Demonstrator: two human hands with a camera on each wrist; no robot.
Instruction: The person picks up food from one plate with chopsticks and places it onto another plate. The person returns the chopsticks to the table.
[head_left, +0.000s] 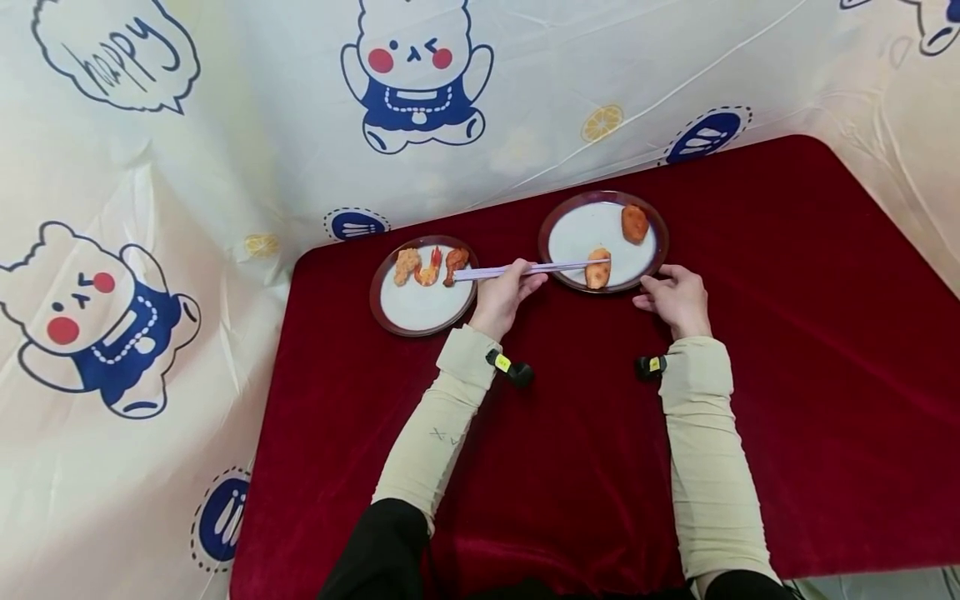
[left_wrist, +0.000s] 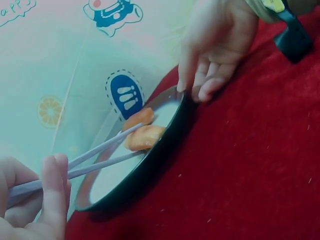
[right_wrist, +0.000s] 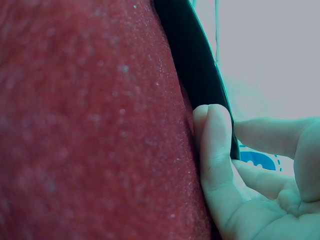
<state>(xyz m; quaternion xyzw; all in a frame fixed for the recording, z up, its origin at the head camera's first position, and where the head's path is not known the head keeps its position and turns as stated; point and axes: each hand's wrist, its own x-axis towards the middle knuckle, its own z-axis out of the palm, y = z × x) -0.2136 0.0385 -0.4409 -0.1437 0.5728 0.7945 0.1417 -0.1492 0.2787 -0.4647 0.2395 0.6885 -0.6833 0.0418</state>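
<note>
Purple chopsticks (head_left: 558,267) are held in my left hand (head_left: 504,297), their tips at a golden fried nugget-like piece (head_left: 597,277) on the right plate. In the left wrist view, the chopsticks (left_wrist: 106,163) reach to both sides of that piece (left_wrist: 145,138). My right hand (head_left: 678,303) pinches the near right rim of this brown-rimmed white plate (head_left: 545,237). Thumb and fingertips (right_wrist: 217,117) meet the dark rim (right_wrist: 197,60) in the right wrist view. A darker fried piece (head_left: 634,225) lies at the plate's far right.
Left of my left hand stands a smaller brown-rimmed plate (head_left: 380,307) with a crumbly fried piece (head_left: 407,266), a fried shrimp (head_left: 429,273) and a small drumstick (head_left: 456,262). Dark red cloth (head_left: 585,433) covers the table. A printed curtain (head_left: 270,108) hangs behind and left.
</note>
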